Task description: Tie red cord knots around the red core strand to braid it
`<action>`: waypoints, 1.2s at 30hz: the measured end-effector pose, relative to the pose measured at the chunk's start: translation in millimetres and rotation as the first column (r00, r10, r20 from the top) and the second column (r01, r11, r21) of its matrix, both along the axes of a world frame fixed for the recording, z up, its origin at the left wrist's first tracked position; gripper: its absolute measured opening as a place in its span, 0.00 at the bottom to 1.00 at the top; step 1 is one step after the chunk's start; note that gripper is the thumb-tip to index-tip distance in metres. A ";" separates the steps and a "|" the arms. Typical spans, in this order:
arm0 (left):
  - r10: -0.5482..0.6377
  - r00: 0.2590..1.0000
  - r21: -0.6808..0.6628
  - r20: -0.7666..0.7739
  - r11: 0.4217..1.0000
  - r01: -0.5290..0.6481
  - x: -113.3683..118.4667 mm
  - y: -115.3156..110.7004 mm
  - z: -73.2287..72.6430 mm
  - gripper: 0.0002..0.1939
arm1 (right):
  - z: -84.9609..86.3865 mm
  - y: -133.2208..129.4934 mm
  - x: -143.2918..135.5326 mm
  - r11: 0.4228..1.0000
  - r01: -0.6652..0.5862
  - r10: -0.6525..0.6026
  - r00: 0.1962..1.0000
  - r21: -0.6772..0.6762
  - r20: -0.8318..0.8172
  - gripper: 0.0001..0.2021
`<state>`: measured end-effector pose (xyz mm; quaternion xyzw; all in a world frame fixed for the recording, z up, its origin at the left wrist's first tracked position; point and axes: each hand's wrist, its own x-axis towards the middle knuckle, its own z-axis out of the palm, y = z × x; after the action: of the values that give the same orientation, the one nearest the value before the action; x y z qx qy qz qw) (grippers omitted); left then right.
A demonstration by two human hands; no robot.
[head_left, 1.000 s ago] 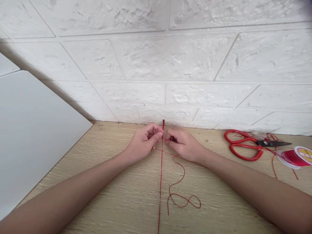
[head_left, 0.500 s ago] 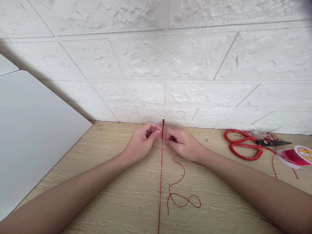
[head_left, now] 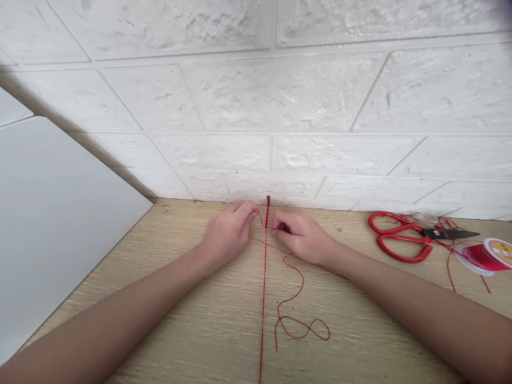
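A short knotted red cord (head_left: 267,214) hangs from a dark nail (head_left: 268,198) low on the wall. From its lower end one red strand (head_left: 264,298) runs straight toward me and out of the frame. My left hand (head_left: 232,226), just left of the knots, pinches a thin red thread that curves over to them. On the other side, my right hand (head_left: 300,232) is closed with a red thread between its fingertips, close to the last knot. A loose thread tail (head_left: 302,285) winds over the wooden surface below my right hand.
Red-handled scissors (head_left: 408,240) lie at the right among tangled red thread, with a spool of red thread (head_left: 486,255) beside them. A white brick-patterned wall (head_left: 320,90) stands behind the wooden table (head_left: 192,330). A white panel (head_left: 60,213) leans in from the left.
My left hand has turned and shifted slightly left and up, drawing its thread into a wider curve beside the knots. My right hand has stayed nearly still.
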<state>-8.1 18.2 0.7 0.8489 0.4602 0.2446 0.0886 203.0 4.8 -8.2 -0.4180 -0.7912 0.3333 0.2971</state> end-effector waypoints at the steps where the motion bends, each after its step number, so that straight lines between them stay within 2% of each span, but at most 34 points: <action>1: 0.020 0.998 0.030 -0.052 0.999 -0.018 -0.3 -0.2 0.5 0.11 | 0.2 -0.1 0.0 1.000 0.000 0.000 1.000 -0.002 -0.001 0.08; 6: 0.105 0.959 0.138 -0.265 0.988 -0.071 -2.8 0.0 1.4 0.12 | 0.7 -0.5 -0.1 1.000 0.005 -0.005 1.000 -0.004 0.007 0.08; 10: 0.075 0.945 0.184 -0.319 0.983 -0.016 -4.0 1.4 2.8 0.13 | 0.0 -0.8 0.0 1.000 0.005 -0.005 1.000 0.008 0.010 0.08; 12: 0.038 0.972 0.170 -0.231 0.985 0.002 -4.8 4.4 2.4 0.12 | -0.4 -0.7 0.4 1.000 0.006 -0.006 1.000 0.018 0.012 0.08; 14: 0.019 0.997 0.123 -0.074 0.992 -0.010 -6.4 9.5 0.6 0.10 | -0.6 -0.3 0.9 1.000 0.008 -0.009 1.000 0.027 0.013 0.08; 17: 0.092 0.982 -0.001 0.164 0.996 -0.093 -8.9 18.0 -2.1 0.06 | -0.7 0.4 1.4 0.999 0.003 -0.004 1.000 0.037 0.011 0.08; 19: 0.202 0.937 -0.145 0.285 0.975 -0.166 -8.8 21.4 -1.9 0.11 | -0.9 0.8 1.6 0.999 -0.001 0.000 1.000 0.041 0.011 0.08; 21: 0.288 0.876 -0.314 0.388 0.934 -0.168 -6.1 21.4 0.5 0.19 | -1.4 1.0 1.5 0.999 -0.002 0.002 1.000 0.039 0.015 0.07; 23: 0.321 0.793 -0.461 0.517 0.886 -0.058 -0.9 17.7 4.5 0.24 | -2.0 0.9 1.3 0.999 -0.002 0.001 1.000 0.036 0.019 0.07; 25: 0.344 0.671 -0.556 0.657 0.822 0.122 5.3 12.1 8.7 0.26 | -2.5 0.8 1.3 0.999 0.000 -0.001 1.000 0.033 0.024 0.07; 28: 0.427 0.497 -0.626 0.755 0.694 0.356 12.2 5.3 12.4 0.25 | -2.7 1.1 1.5 0.999 -0.005 0.004 1.000 0.033 0.024 0.07; 31: 0.531 0.383 -0.654 0.756 0.589 0.474 13.7 4.8 12.4 0.23 | -2.3 1.5 1.6 0.999 -0.007 0.006 1.000 0.040 0.023 0.07; 33: 0.585 0.349 -0.673 0.732 0.543 0.502 13.3 6.4 11.6 0.24 | -2.1 1.6 1.4 0.999 -0.001 0.000 1.000 0.045 0.028 0.06; 36: 0.604 0.352 -0.692 0.715 0.540 0.480 13.8 7.1 11.4 0.25 | -2.0 1.5 0.6 0.999 0.005 -0.006 1.000 0.045 0.030 0.07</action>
<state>5.8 25.4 12.1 0.3654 0.4139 0.4298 0.7144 203.7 6.3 -10.2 -0.4185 -0.8016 0.3084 0.2952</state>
